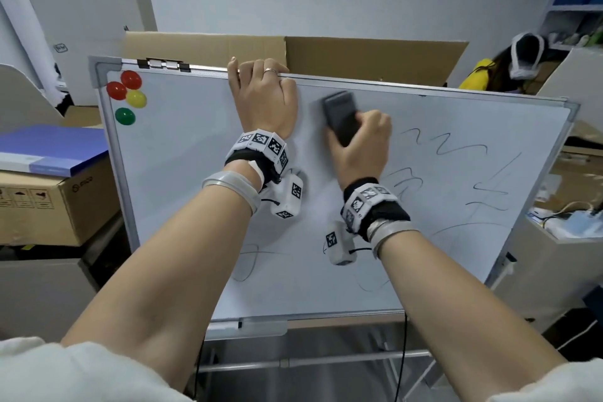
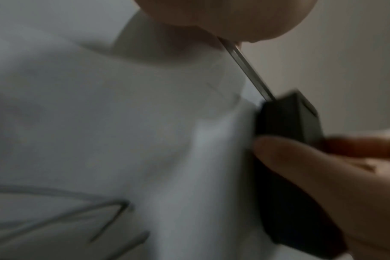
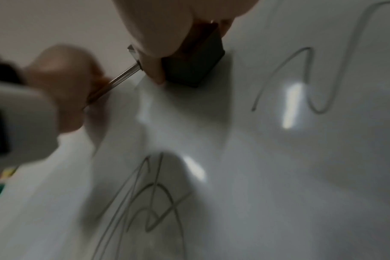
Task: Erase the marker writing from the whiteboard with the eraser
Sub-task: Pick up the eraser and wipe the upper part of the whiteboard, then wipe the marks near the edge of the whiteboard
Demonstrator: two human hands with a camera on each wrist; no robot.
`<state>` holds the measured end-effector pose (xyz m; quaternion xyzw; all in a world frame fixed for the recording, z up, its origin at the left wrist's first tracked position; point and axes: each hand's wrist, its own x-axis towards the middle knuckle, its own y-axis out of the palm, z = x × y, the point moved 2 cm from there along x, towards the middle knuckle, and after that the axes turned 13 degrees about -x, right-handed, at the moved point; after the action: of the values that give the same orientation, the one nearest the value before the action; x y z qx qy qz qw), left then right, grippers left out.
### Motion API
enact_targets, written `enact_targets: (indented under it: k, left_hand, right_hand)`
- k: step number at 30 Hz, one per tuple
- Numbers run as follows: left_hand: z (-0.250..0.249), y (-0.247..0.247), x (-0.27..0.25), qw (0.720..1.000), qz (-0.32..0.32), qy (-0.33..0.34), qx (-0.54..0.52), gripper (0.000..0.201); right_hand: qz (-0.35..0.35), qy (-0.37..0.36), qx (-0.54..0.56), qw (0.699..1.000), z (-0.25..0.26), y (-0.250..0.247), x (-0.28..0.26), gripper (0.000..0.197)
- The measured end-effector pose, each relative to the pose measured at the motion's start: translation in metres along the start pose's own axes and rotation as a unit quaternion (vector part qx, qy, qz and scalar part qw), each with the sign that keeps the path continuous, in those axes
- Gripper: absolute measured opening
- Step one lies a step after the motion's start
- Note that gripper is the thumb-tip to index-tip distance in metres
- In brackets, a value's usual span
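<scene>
Nearest on the whiteboard [image 1: 182, 206], low down, loops of marker writing [image 1: 248, 263] sit untouched at the lower left, with another faint curl to the right of them near the bottom edge. Further up, on the right half, more strokes remain: a scribble beside the right wrist, a long arc below it, angular lines towards the right edge and a wavy line above those. Further still, the right hand [image 1: 360, 143] holds the dark eraser [image 1: 341, 116], its fingers [image 3: 155, 73] curled round the block and its thumb along one side, with the pad pressed flat on the board in the upper middle, just left of the wavy line. The eraser looks blurred, which suggests a stroke in progress. The left part of the board around it shows no ink, so that zone reads as clean. At the far top edge the left hand [image 1: 262, 98] steadies the board, its fingers hooked over the frame. Four round magnets [image 1: 125, 96] cluster in the far left corner. By this showing the job is well short of halfway, with most of the writing left.
</scene>
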<state>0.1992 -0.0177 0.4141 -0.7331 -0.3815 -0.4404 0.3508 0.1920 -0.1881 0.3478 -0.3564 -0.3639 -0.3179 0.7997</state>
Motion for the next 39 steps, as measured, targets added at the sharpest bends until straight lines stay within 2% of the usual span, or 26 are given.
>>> enact_targets:
  k: [2,5,9,13,17,18,20,22,23,27,30,32,34,39]
  left_hand:
    - [0.002,-0.002,0.001,1.0,0.011,0.003,-0.003,0.036]
    - [0.007,-0.008,0.001,1.0,0.016,0.014,-0.007,0.041]
    - [0.0,-0.006,0.0,1.0,-0.026,0.008,-0.011,0.036]
    - [-0.008,0.004,-0.005,0.999,-0.042,0.0,0.005,0.033]
    - [-0.016,0.014,-0.012,0.998,-0.047,0.032,0.038,0.025]
    - [-0.023,0.02,-0.014,0.998,-0.038,0.048,0.036,0.025]
    - [-0.042,0.033,-0.019,0.996,-0.011,0.08,0.028,0.028]
    - [-0.057,0.043,-0.023,0.996,0.006,0.084,0.026,0.033]
    - [-0.059,0.046,-0.024,0.996,0.01,0.08,0.026,0.034]
    - [-0.048,0.051,-0.025,0.994,-0.022,0.102,0.042,0.025]
    - [-0.057,0.061,-0.026,0.995,-0.058,0.055,0.051,0.019]
    - [-0.067,0.069,-0.027,0.995,-0.064,0.024,0.072,0.021]
    - [-0.076,0.077,-0.028,0.993,-0.065,0.017,0.098,0.021]
    - [-0.11,0.102,-0.036,0.993,-0.004,0.052,0.103,0.032]
  right_hand:
    - [0.04,-0.091,-0.021,0.995,0.019,0.006,-0.005,0.048]
    - [0.024,-0.128,-0.052,0.99,0.03,0.004,0.008,0.047]
    - [-0.043,-0.037,-0.047,0.997,0.0,-0.006,0.028,0.05]
    - [-0.061,0.059,-0.04,0.996,-0.044,-0.015,0.018,0.051]
    - [-0.061,0.066,-0.026,0.996,-0.059,-0.021,0.017,0.049]
    - [-0.051,0.047,-0.013,0.998,-0.055,-0.021,0.019,0.05]
    - [0.018,-0.012,0.007,1.0,-0.042,-0.018,0.019,0.051]
    - [0.084,-0.057,0.005,0.995,-0.037,-0.013,0.017,0.052]
    - [0.093,-0.057,0.003,0.994,-0.041,-0.012,0.015,0.053]
    - [0.039,0.07,0.021,0.997,-0.091,-0.022,0.009,0.056]
    - [-0.007,0.154,0.032,0.988,-0.132,-0.037,0.017,0.054]
    - [-0.008,0.163,0.031,0.986,-0.146,-0.043,0.022,0.054]
    - [0.003,0.146,0.044,0.988,-0.147,-0.045,0.026,0.054]
    - [0.108,-0.009,0.035,0.994,-0.115,-0.031,0.033,0.056]
